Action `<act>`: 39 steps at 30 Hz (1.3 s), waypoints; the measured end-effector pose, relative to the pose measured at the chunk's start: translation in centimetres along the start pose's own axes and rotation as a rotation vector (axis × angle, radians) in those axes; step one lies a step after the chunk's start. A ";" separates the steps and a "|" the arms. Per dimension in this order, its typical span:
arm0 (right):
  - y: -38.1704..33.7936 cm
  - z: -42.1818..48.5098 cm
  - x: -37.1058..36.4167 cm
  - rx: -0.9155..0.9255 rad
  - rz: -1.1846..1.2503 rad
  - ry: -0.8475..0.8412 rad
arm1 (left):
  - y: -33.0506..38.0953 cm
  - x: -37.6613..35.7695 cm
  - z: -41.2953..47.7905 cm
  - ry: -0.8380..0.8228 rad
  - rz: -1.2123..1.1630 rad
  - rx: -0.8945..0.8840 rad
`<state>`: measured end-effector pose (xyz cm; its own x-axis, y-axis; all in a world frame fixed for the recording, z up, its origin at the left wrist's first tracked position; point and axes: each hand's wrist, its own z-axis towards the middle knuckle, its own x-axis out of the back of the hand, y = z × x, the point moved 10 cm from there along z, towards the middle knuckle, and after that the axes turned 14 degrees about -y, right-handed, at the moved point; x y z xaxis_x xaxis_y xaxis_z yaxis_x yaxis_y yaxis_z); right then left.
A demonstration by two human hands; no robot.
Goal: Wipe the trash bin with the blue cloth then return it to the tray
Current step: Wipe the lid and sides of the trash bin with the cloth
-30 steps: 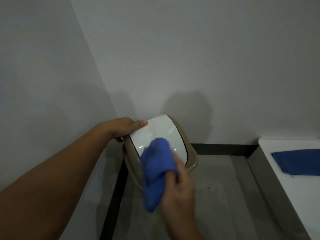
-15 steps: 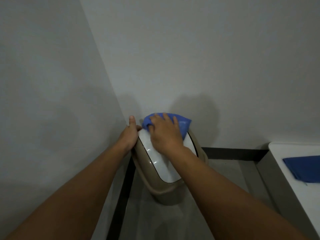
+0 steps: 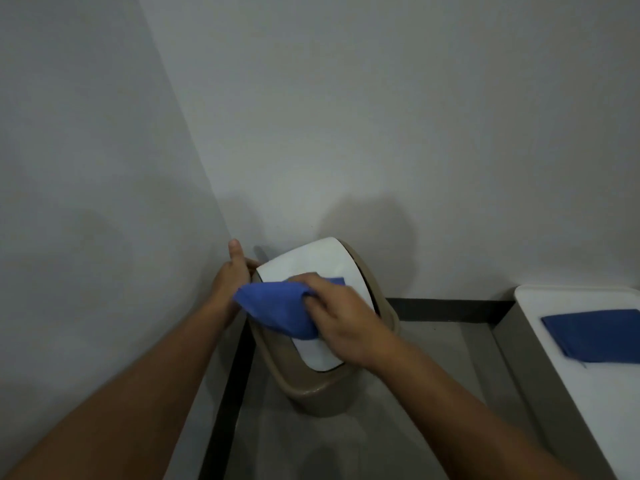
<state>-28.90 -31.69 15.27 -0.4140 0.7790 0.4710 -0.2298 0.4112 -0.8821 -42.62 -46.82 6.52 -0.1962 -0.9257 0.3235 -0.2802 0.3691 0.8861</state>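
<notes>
A beige trash bin (image 3: pixel 311 389) with a white swing lid (image 3: pixel 311 258) stands on the floor in the corner of two walls. My right hand (image 3: pixel 343 317) presses a bunched blue cloth (image 3: pixel 277 306) onto the middle of the lid. My left hand (image 3: pixel 232 275) grips the bin's far left rim, thumb up against the wall. A white tray (image 3: pixel 568 368) lies at the right edge of the view.
A second blue cloth (image 3: pixel 595 336), folded flat, lies on the tray. Grey walls close in at the left and behind the bin. A dark skirting strip (image 3: pixel 446 308) runs along the wall base. Grey floor (image 3: pixel 433 382) lies between bin and tray.
My right hand has dragged the blue cloth from the lid's far edge back toward me to the lid's middle. The left hand stays on the bin's rim.
</notes>
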 end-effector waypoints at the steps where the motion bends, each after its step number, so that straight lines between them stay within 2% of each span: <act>1: 0.0 -1.3 2.0 0.039 0.061 0.091 | 0.3 0.6 -0.4 0.033 0.030 -0.017; 5: 2.5 -7.7 12.2 0.093 0.160 0.681 | 2.8 2.9 -3.8 0.257 0.169 -0.155; 6: 3.6 -8.7 13.6 0.062 0.178 0.772 | 3.5 2.7 -5.0 0.289 0.195 -0.189; 8: 5.6 -9.2 14.6 -0.036 0.195 0.850 | 4.4 1.1 -6.8 0.279 0.231 -0.212; 11: 8.4 -8.3 13.0 -0.186 0.161 0.836 | 4.8 -2.9 -8.3 0.163 0.303 -0.228; 13: 9.5 -7.0 11.0 -0.248 0.117 0.753 | 4.7 -4.2 -8.3 0.127 0.328 -0.238; 16: 10.4 -5.6 8.1 -0.287 0.111 0.629 | 4.0 -3.8 -7.4 0.110 0.325 -0.210; 21: 10.6 -5.4 4.8 -0.341 0.130 0.561 | 4.7 -1.8 -4.8 0.057 0.408 -0.280; 26: 9.9 -4.4 1.8 -0.327 0.217 0.545 | 5.1 -0.4 -2.8 -0.013 0.479 -0.318; 39: 9.5 -2.9 1.0 -0.336 0.228 0.543 | 5.2 0.9 -1.1 -0.016 0.483 -0.350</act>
<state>-28.97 -25.65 7.37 0.1016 0.9548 0.2795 0.1333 0.2653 -0.9549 -43.23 -45.78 11.82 -0.2394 -0.6575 0.7144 0.1700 0.6960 0.6976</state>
